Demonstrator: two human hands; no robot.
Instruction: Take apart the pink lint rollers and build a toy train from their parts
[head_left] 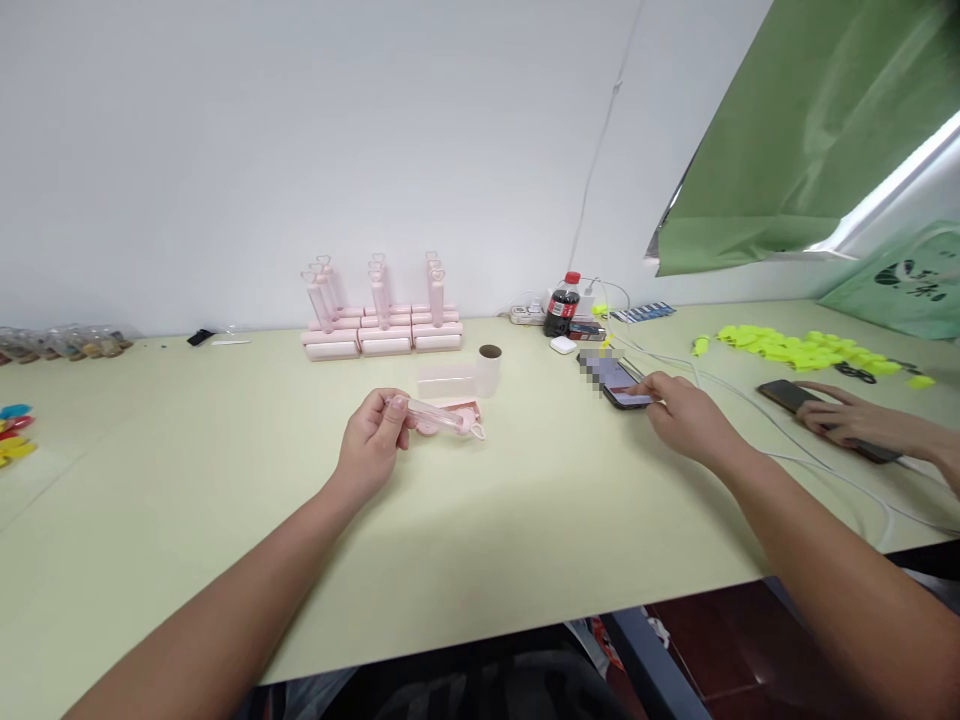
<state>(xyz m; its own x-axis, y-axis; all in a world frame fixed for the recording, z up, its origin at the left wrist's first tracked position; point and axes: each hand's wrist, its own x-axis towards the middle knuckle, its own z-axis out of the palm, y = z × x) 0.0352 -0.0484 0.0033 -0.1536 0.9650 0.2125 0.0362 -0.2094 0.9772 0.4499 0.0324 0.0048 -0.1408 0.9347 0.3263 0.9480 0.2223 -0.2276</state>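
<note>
My left hand (373, 437) is closed around one end of a clear tube (435, 413) with a pink cap and a heart-shaped loop at its far end. Just behind the tube lie an open pink case (469, 407), a translucent box (446, 382) and a short pale cylinder (489, 372) with a brown inside. To the right, my right hand (694, 418) reaches over a smartphone (619, 380) lying on the table. A finger touches its lit screen, and the hand does not grip it.
Pink cases (385, 340) with capped tubes standing on them line the wall. Right of them are a cola bottle (562, 306), white cables (814, 467) and yellow-green pieces (814, 350). Another person's hand (847, 412) rests on a dark phone (784, 395). Small bottles (64, 343) stand far left.
</note>
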